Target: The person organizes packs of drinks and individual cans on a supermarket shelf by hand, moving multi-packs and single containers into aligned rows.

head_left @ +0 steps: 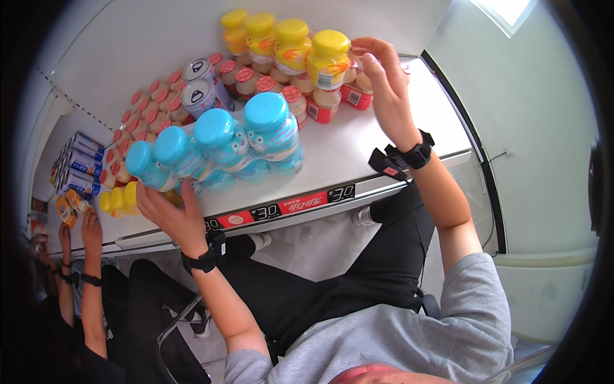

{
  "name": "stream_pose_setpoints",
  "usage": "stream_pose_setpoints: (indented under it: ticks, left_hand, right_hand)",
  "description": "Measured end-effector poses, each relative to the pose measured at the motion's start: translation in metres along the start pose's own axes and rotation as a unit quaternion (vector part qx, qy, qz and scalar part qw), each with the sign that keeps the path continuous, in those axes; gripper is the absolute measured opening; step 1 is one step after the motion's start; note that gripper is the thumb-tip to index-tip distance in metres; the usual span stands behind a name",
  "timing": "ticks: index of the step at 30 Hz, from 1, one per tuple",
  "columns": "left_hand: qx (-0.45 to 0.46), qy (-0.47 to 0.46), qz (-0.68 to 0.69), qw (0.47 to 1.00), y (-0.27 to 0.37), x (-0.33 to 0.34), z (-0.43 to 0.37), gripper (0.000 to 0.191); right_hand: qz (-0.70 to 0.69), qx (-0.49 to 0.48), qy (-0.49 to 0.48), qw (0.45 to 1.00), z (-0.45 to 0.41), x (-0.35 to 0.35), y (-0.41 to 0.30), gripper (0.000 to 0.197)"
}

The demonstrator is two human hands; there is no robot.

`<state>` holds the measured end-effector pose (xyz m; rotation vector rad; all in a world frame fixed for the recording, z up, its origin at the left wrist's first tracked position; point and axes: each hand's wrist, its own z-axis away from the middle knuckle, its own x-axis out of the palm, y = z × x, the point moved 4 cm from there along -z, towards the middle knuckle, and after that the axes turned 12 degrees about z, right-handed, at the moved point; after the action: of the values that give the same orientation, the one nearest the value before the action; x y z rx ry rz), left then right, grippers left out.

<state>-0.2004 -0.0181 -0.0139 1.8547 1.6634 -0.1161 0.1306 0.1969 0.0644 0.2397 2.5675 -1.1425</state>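
Before me on a white shelf stands a shrink-wrapped pack of blue-capped bottles (223,137) with striped cartoon faces. My left hand (172,216) grips its left end low down, thumb and fingers on either side of the end bottle. Farther back is a wrapped row of yellow-capped bottles (328,60), rising above small red-capped drink bottles (247,81). My right hand (391,91) is at the right end of that yellow row, thumb and fingers apart; whether the fingertips touch the wrap is unclear. Two pull-tab cans (199,96) stand between the two packs.
Stacked blue-labelled cans (81,163) and small yellow-capped bottles (117,199) lie to the left. Another person's hands (91,230) are by an orange package (69,206). Price strips (302,204) line the shelf's front edge. A black-edged wall stands at right.
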Motion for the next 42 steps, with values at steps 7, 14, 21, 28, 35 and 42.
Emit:
stream_pose_setpoints:
  ticks: [7, 14, 21, 28, 35, 42]
  left_hand:
    - [0.021, 0.012, 0.001, 1.0, -0.001, -0.002, 0.0, 0.063]
    - [0.035, 0.015, -0.005, 0.999, -0.002, 0.0, 0.0, 0.06]
    - [0.03, 0.015, 0.0, 0.999, -0.002, 0.0, 0.001, 0.062]
    - [0.033, 0.015, 0.004, 0.999, 0.0, 0.0, -0.001, 0.061]
    - [0.028, 0.017, 0.005, 0.999, 0.0, -0.001, 0.0, 0.059]
    - [0.038, 0.025, 0.002, 0.999, -0.001, -0.001, 0.002, 0.056]
  right_hand:
    - [0.346, -0.097, -0.077, 0.93, 0.004, -0.024, 0.021, 0.042]
    - [0.437, -0.112, -0.098, 0.887, -0.001, -0.02, 0.025, 0.057]
    - [0.466, -0.092, -0.087, 0.876, -0.001, -0.04, 0.023, 0.048]
    - [0.42, -0.023, -0.098, 0.902, 0.006, -0.085, 0.035, 0.05]
    - [0.318, 0.048, -0.097, 0.942, 0.0, -0.102, 0.071, 0.093]
    - [0.107, 0.119, -0.207, 0.965, -0.012, -0.084, 0.105, 0.083]
